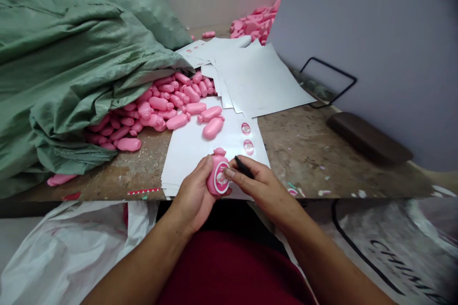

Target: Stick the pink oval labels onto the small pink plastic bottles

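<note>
My left hand is wrapped round a small pink bottle, held upright at the table's front edge. On the bottle's face is an oval pink label with a white rim. My right hand presses its thumb on that label while its fingers grip a thin black tool, perhaps a pen or a knife; its kind is unclear. Beneath the hands lie white label sheets, with two oval stickers left near the right side. Several loose pink bottles rest on the sheets just beyond.
A green sack spills a heap of pink bottles at the left. More white sheets overlap at the back. To the right are a black metal frame and a dark brown case. Another pink pile lies far back.
</note>
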`<state>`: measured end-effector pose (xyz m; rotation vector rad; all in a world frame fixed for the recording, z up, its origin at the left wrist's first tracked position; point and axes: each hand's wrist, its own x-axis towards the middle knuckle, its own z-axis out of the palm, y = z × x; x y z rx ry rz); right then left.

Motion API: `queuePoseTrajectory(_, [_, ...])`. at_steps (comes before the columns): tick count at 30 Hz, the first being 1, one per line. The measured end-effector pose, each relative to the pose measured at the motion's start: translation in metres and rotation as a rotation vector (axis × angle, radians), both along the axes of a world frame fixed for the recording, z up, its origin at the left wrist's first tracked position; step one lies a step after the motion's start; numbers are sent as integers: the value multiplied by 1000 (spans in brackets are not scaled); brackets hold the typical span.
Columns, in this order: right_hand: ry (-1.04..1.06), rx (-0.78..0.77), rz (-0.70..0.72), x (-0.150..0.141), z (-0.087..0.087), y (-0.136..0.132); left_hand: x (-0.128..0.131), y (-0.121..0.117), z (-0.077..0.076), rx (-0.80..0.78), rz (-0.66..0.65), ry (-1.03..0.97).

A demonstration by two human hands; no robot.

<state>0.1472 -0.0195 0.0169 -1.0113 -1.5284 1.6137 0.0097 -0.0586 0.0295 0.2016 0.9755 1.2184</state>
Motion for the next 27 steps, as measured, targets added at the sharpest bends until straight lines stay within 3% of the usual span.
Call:
queuePoseTrajectory(18, [-61, -19, -20, -3, -3, 0, 3, -2, -9, 137, -7, 125])
queuePoseTrajectory(27, [-104, 16, -20, -3, -6, 3, 5, -1, -1, 167, 4, 131])
